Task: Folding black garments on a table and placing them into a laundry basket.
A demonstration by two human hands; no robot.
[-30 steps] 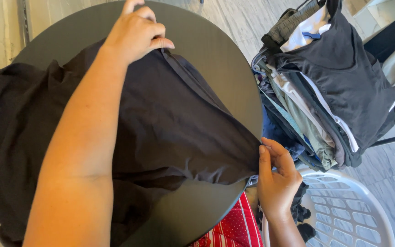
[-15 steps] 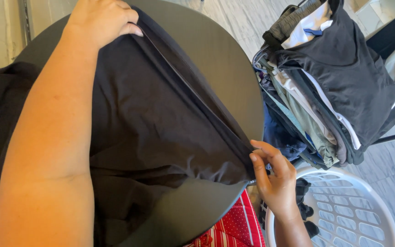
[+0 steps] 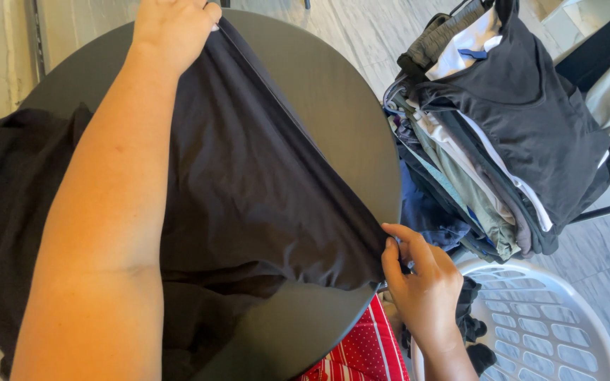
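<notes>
my left hand (image 3: 174,28) pinches one corner of the black garment (image 3: 248,190) at the far side of the round dark desk (image 3: 333,92); my right hand (image 3: 425,282) grips its near corner. beside it, one white basket (image 3: 552,331) and one stack of folded clothes (image 3: 503,134).

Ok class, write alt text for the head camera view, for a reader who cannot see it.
Two bare hands stretch a black garment taut over a round dark table: the left hand grips its far edge, the right hand pinches its near corner. A pile of folded clothes and a white plastic basket sit to the right.
</notes>
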